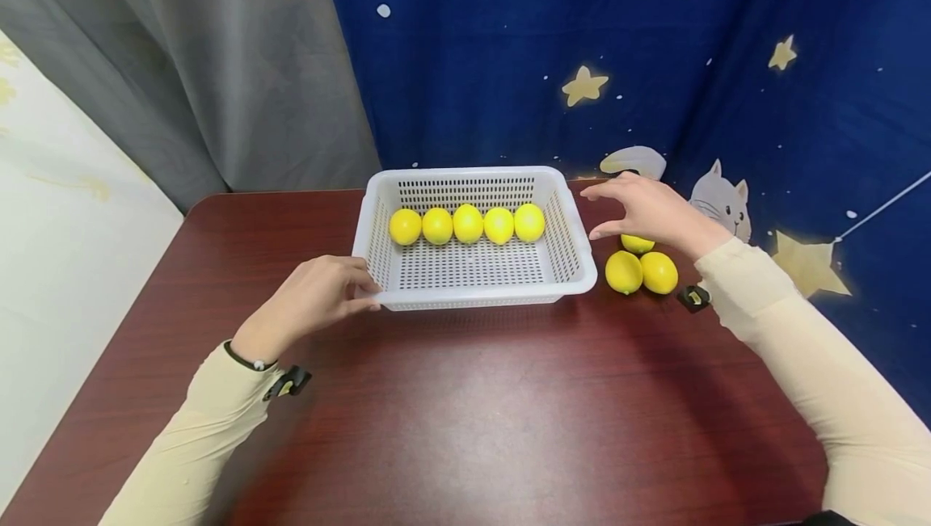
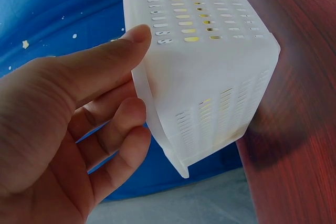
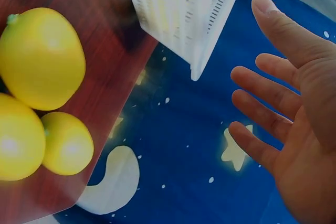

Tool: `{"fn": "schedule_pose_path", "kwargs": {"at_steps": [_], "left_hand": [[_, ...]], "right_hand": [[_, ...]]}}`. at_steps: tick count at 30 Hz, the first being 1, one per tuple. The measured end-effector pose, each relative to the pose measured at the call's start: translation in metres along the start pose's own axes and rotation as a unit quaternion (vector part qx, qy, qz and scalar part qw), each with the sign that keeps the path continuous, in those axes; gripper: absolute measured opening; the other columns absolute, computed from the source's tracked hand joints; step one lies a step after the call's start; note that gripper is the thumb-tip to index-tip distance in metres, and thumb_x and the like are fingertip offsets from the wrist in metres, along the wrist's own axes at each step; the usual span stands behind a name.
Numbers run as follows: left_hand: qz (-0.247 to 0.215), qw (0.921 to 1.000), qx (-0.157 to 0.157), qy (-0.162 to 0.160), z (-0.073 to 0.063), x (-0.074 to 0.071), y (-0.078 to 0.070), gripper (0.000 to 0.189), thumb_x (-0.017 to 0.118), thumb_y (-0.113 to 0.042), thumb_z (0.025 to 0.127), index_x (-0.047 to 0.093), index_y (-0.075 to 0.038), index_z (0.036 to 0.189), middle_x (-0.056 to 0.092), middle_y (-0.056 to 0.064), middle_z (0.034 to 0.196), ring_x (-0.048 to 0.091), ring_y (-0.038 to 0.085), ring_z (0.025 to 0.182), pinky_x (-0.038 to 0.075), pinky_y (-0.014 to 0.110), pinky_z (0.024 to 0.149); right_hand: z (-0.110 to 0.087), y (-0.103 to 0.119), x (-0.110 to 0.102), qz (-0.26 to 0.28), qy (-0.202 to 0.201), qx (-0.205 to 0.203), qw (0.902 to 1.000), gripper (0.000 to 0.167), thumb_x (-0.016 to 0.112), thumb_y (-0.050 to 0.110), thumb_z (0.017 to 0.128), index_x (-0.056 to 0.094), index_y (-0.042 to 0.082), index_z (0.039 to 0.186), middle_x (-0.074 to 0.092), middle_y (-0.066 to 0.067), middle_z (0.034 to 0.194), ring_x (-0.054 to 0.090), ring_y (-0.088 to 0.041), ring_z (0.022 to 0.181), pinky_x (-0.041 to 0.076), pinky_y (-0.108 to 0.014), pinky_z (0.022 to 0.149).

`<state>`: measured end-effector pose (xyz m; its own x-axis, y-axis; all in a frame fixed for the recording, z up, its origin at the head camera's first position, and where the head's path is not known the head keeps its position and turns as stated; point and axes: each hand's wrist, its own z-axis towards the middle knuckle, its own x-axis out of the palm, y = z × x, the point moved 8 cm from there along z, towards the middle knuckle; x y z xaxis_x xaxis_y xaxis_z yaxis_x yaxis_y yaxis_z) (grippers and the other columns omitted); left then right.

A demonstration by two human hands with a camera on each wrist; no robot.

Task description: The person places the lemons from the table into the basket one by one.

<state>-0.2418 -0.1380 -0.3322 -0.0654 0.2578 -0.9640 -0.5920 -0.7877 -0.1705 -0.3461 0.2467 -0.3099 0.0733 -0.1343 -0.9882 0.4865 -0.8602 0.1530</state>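
Note:
A white perforated plastic basket [image 1: 473,295] sits near the table's back edge, with a row of several yellow lemons [image 1: 468,224] along its far side. My left hand [image 1: 320,296] grips the basket's front left corner. In the left wrist view the thumb lies against the basket wall [image 2: 210,61] and the other fingers curl at the rim. Over on the right, my right hand [image 1: 647,207] hovers beside the basket's right rim, its fingers spread and holding nothing. The right wrist view shows a gap between that hand [image 3: 294,98] and the basket [image 3: 184,19].
Three loose lemons [image 1: 624,272] lie together on the table right of the basket, one partly hidden under my right hand. The dark red wooden table [image 1: 494,413] extends toward me. Behind it hang a blue star-patterned curtain [image 1: 494,65] and a grey curtain [image 1: 269,65].

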Motion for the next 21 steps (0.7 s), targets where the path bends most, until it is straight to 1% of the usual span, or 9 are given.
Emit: {"fn": "schedule_pose_path", "kwargs": {"at_steps": [8,16,21], "left_hand": [[0.0,1.0,0.002,-0.001,0.001,0.0,0.001,0.017,0.087,-0.023,0.073,0.079,-0.019,0.087,0.065,-0.012,0.078,0.049,0.004,0.062,0.041,0.022,0.056],[-0.001,1.0,-0.001,0.001,0.001,0.001,0.001,0.017,0.088,-0.023,0.073,0.079,-0.019,0.088,0.065,-0.012,0.077,0.049,0.003,0.061,0.04,0.021,0.055],[-0.002,1.0,0.0,0.0,0.001,0.0,0.001,0.017,0.088,-0.023,0.073,0.08,-0.019,0.088,0.065,-0.012,0.077,0.049,0.004,0.061,0.04,0.021,0.055]], "right_hand": [[-0.012,-0.007,0.008,0.022,0.005,0.011,0.9997,0.064,0.079,0.04,0.082,0.059,0.013,0.137,0.062,-0.013,0.137,0.053,-0.03,0.121,0.047,-0.052,0.101],[-0.021,-0.021,0.021,0.029,0.02,0.037,0.9987,0.068,0.075,0.049,0.083,0.056,0.015,0.139,0.059,-0.014,0.14,0.051,-0.033,0.124,0.045,-0.057,0.102],[-0.027,-0.03,0.027,0.036,0.02,0.048,0.998,0.068,0.074,0.049,0.084,0.056,0.016,0.139,0.06,-0.014,0.138,0.051,-0.032,0.122,0.045,-0.057,0.101]]}}
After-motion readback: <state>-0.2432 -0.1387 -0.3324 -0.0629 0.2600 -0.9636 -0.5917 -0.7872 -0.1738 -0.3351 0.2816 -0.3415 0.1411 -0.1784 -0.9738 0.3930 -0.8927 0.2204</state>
